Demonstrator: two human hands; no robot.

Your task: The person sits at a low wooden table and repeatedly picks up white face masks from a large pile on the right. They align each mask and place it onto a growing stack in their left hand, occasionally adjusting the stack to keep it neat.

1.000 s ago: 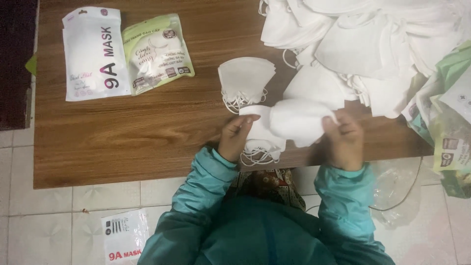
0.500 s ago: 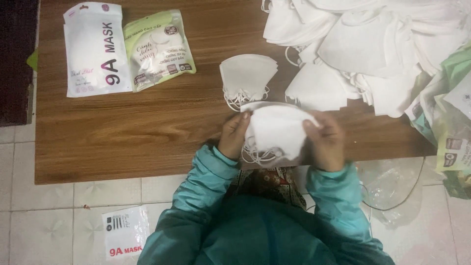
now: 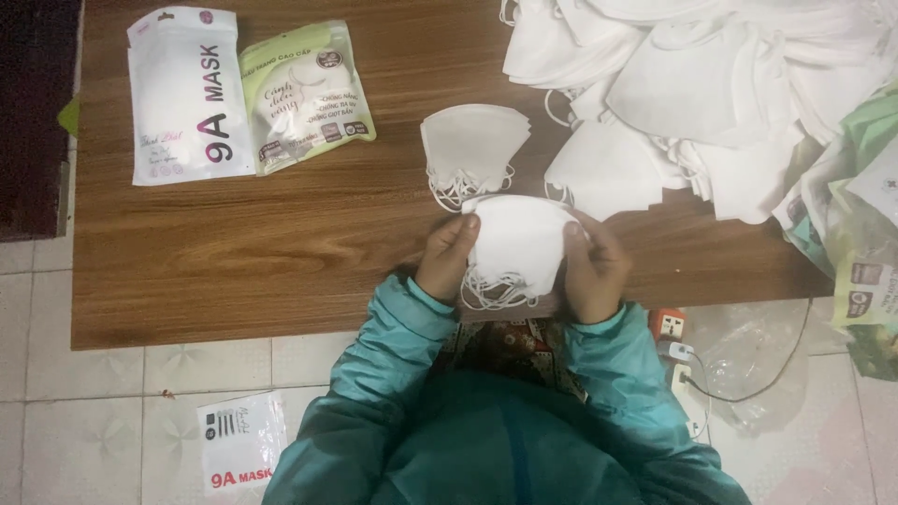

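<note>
Both hands hold one small stack of white folded masks (image 3: 517, 245) over the near edge of the wooden tabletop (image 3: 234, 252). The left hand (image 3: 449, 257) closes its grip on the stack's left edge, and the right hand (image 3: 592, 266) closes its grip on the right edge; thin elastic loops hang from the stack's underside between them.

Just beyond the grips lies a second neat stack of masks (image 3: 472, 145), soft and fan-shaped, with its loops trailing toward the hands. Farther beyond and to the right spreads a loose heap of white masks (image 3: 692, 84).

Well to the left of the grips, at the tabletop's far corner, lie two flat rectangular pouches side by side: a white pouch (image 3: 187, 98) and a pale green pouch (image 3: 307, 93). Nearer than the hands, on the tiled floor (image 3: 112, 411), lies another white pouch (image 3: 241, 440). At the right edge sit glossy green and white packages (image 3: 865, 243).
</note>
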